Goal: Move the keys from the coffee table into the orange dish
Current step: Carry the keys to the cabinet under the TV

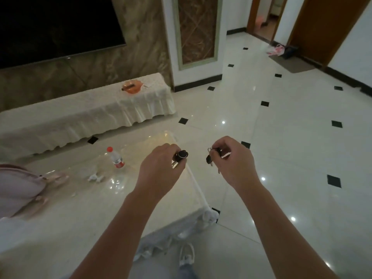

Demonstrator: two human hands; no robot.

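Note:
My left hand [161, 168] is shut on a bunch of keys with a black fob [180, 158], held above the right edge of the glossy coffee table [84, 208]. My right hand [235, 162] pinches a second key bunch [211, 156] by its ring, and its keys dangle over the floor just right of the table. The orange dish [131, 87] sits far off on the white-draped low cabinet [80, 115] under the television, with a dark object lying in it.
On the coffee table stand a small plastic bottle with a red cap [116, 158], crumpled white scraps [94, 177] and a pink bag [18, 190] at the left. White tiled floor [281, 127] stretches to the right. My white shoe [186, 254] shows below.

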